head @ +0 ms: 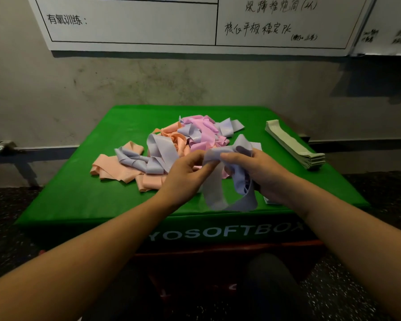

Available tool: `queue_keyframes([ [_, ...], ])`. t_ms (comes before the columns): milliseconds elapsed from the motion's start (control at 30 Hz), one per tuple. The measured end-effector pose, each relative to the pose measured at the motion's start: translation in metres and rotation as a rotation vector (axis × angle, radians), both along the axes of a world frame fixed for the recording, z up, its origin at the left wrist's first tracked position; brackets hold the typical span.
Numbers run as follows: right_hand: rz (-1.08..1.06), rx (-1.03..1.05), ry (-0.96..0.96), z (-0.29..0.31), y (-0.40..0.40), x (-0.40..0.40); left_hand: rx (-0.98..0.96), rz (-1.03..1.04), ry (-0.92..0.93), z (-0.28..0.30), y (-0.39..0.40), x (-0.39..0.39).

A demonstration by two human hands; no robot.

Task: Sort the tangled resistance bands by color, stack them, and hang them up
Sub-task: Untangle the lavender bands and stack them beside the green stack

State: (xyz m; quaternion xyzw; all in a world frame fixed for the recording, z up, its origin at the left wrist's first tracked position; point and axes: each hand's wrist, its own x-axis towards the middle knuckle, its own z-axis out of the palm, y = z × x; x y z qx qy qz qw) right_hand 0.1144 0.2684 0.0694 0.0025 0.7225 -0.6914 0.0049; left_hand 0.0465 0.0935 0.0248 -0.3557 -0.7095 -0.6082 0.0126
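Observation:
A tangled heap of resistance bands (171, 144) in peach, pink and lavender lies in the middle of the green box top (79, 200). Both hands hold one lavender band (229, 200) above the near side of the box. My left hand (185, 174) pinches its upper edge between thumb and fingers. My right hand (257, 172) grips the bunched part of the same band, whose loop hangs down toward the box's front edge. A neat stack of pale green bands (294, 144) lies flat at the right side.
The green soft box (218, 232) stands against a grey wall (125, 84), with white printed boards (148, 22) hung above. A metal bar (33, 149) runs along the wall at left. The dark speckled floor (9, 228) surrounds the box. My knee (269, 274) shows below it.

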Motion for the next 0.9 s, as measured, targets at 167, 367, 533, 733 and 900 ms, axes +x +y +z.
queue_keyframes([
  [167, -0.142, -0.230, -0.062, 0.000, 0.003, 0.027, -0.013, -0.048, -0.049, 0.017, -0.017, 0.037],
  [367, -0.130, -0.329, -0.151, -0.002, 0.000, 0.060, 0.086, -0.030, -0.110, 0.035, -0.026, 0.073],
  [533, -0.081, -0.377, -0.268, -0.001, -0.008, 0.084, 0.184, -0.036, -0.293, 0.046, -0.031, 0.099],
  [733, -0.317, -0.284, -0.205, -0.001, -0.011, 0.098, 0.333, -0.158, -0.437, 0.073, -0.034, 0.117],
  [900, -0.155, 0.078, -0.169, 0.011, -0.021, 0.104, 0.412, -0.198, -0.489, 0.088, -0.034, 0.132],
])
